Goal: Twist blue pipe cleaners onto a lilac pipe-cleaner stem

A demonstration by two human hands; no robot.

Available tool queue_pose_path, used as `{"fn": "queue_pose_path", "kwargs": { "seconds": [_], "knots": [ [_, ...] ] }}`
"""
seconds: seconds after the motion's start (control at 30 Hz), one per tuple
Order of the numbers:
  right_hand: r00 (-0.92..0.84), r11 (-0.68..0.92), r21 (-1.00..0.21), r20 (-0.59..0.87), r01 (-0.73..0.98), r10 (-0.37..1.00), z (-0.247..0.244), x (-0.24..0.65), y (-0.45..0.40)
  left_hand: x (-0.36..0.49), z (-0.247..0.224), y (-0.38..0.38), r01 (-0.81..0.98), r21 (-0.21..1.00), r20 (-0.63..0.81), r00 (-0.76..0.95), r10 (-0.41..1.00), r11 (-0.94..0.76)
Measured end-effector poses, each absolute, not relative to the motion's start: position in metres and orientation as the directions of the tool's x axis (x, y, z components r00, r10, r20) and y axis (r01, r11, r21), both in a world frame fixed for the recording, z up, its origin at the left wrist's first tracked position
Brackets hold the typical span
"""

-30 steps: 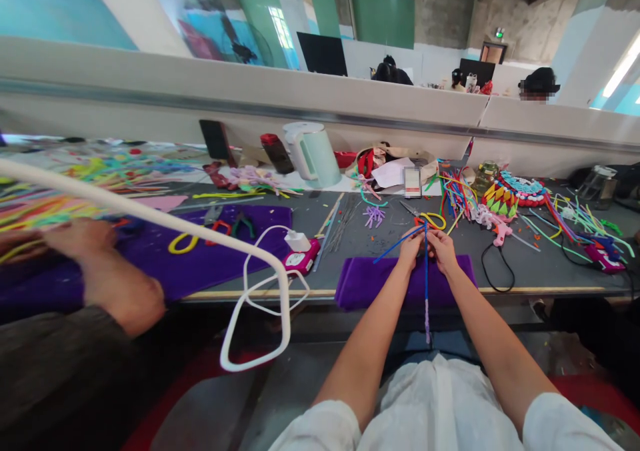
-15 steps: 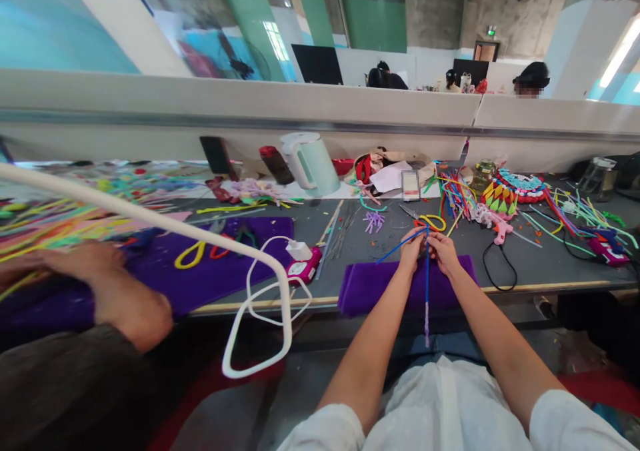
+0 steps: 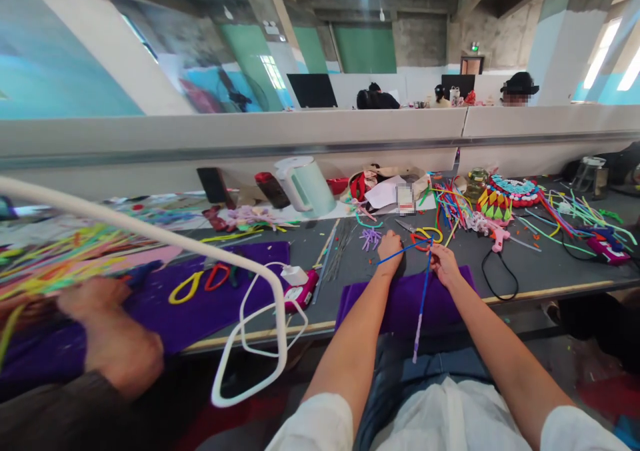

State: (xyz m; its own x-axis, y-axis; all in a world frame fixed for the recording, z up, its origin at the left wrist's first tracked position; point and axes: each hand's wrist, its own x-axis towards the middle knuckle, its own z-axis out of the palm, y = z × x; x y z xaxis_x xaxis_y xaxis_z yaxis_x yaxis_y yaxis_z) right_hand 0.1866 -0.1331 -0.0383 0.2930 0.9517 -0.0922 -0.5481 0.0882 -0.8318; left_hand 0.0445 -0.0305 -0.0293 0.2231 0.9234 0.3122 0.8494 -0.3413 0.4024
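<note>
My right hand pinches a blue pipe-cleaner stem near its bent top; the lower end is wrapped in pale purple and hangs over my lap. One blue length sticks out leftward, passing by my left hand. That left hand is at the table beside purple curly pieces; its fingertips are too small to make out. Scissors with yellow and orange handles lie just beyond my hands. A folded purple cloth lies under my forearms.
A white lamp arm crosses the left side. Another person's hand is at far left. A kettle, pipe cleaners and a pink glue gun stand or lie on the table.
My left hand has moved away from my right hand, left and forward. The hanging stem now slants, its lower end further left. The camera view has tilted up.
</note>
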Motion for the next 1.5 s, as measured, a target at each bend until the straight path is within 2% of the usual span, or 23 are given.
{"fn": "queue_pose_path", "kwargs": {
  "seconds": [0.27,0.5,0.67,0.83,0.9,0.97,1.03,1.07,1.1,1.2,1.3,1.5],
  "knots": [
    [0.334,0.117,-0.832,-0.086,-0.542,0.939,-0.039,0.183,-0.13,0.044,-0.023,-0.029,0.836,0.36,0.38,0.274,0.884,-0.414],
    [0.363,0.097,-0.895,-0.076,-0.436,0.928,-0.031,0.166,-0.115,0.051,-0.013,-0.064,0.632,0.402,0.611,0.354,0.708,-0.663],
    [0.389,0.12,-0.911,-0.047,-0.395,0.92,-0.032,0.166,-0.114,0.054,-0.013,-0.088,0.523,0.418,0.579,0.476,0.661,-0.743],
    [0.389,0.076,-0.856,-0.152,-0.512,0.908,-0.038,0.179,-0.114,0.056,-0.014,-0.097,0.412,0.542,0.542,0.494,0.679,-0.733],
    [0.37,0.058,-0.843,-0.171,-0.534,0.913,-0.039,0.183,-0.111,0.058,-0.016,-0.095,0.392,0.622,0.533,0.421,0.734,-0.677],
    [0.351,0.043,-0.84,-0.179,-0.541,0.919,-0.041,0.185,-0.108,0.058,-0.02,-0.089,0.365,0.75,0.477,0.281,0.833,-0.552],
    [0.33,0.023,-0.84,-0.187,-0.542,0.925,-0.041,0.185,-0.104,0.058,-0.026,-0.08,0.237,0.915,0.303,0.133,0.944,-0.327],
    [0.319,0.012,-0.843,-0.19,-0.538,0.928,-0.042,0.185,-0.102,0.058,-0.03,-0.076,0.101,0.981,0.156,0.086,0.984,-0.165],
    [0.308,0.0,-0.847,-0.193,-0.532,0.932,-0.042,0.184,-0.1,0.057,-0.033,-0.072,-0.059,0.998,-0.004,0.11,0.994,0.011],
    [0.283,-0.034,-0.866,-0.2,-0.499,0.938,-0.043,0.179,-0.097,0.055,-0.039,-0.063,-0.178,0.975,-0.107,0.162,0.981,0.135],
    [0.273,-0.053,-0.891,-0.194,-0.451,0.942,-0.042,0.175,-0.097,0.051,-0.042,-0.057,-0.268,0.943,-0.148,0.185,0.971,0.195],
    [0.332,-0.043,-0.937,-0.165,-0.345,0.929,-0.041,0.182,-0.094,0.041,-0.046,-0.046,-0.462,0.862,-0.166,0.133,0.977,0.209]
  ]
}}
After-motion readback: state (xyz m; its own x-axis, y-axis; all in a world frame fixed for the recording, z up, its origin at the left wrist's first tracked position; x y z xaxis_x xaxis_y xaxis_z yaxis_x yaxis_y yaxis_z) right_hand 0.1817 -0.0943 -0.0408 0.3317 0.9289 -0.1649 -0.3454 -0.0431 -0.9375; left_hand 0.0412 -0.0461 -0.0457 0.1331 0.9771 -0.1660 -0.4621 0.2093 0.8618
